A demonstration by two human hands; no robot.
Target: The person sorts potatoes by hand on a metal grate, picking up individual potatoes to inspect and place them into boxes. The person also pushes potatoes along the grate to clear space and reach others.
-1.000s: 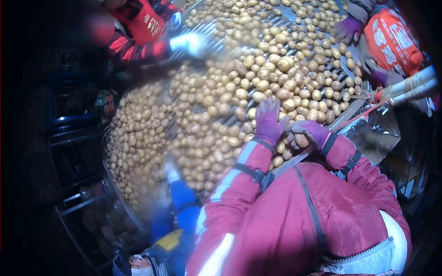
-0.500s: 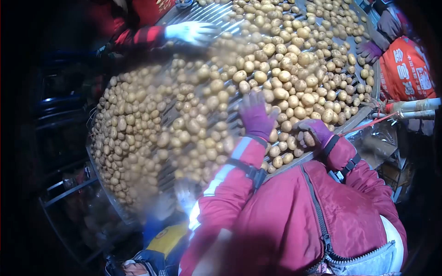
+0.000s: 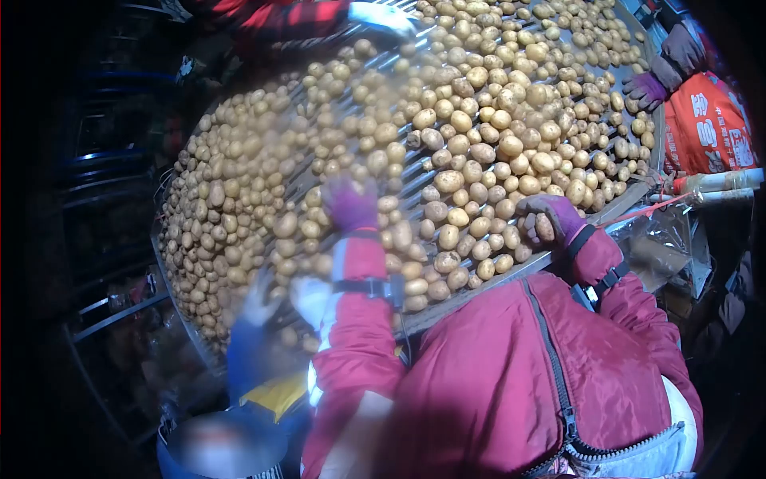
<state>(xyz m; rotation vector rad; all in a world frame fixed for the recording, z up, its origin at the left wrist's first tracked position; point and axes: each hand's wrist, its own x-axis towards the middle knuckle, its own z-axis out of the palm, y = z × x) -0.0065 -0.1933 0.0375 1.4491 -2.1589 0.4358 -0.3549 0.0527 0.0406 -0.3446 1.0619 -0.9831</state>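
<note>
Many pale brown potatoes (image 3: 459, 180) lie on a table of metal slats in front of me. My left hand (image 3: 351, 206), in a purple glove, reaches over the potatoes left of the middle; it is smeared by motion, but its fingers look stretched out and hold nothing that I can see. Near the front rim, my right hand (image 3: 563, 217), also in a purple glove, is curled around a potato (image 3: 544, 228). Other potatoes lie close beside it.
A metal rim (image 3: 523, 267) edges the table. Co-workers' hands are around it: a white glove (image 3: 383, 17) at the top, a purple glove (image 3: 645, 91) at the right, and blurred hands (image 3: 259, 299) at lower left. A red printed bag (image 3: 706, 128) and white pipes (image 3: 718, 188) are at right.
My left hand has moved left across the potatoes, and potatoes near it have shifted. My right hand has stayed almost in place with its potato. Co-workers' hands at top and lower left have moved.
</note>
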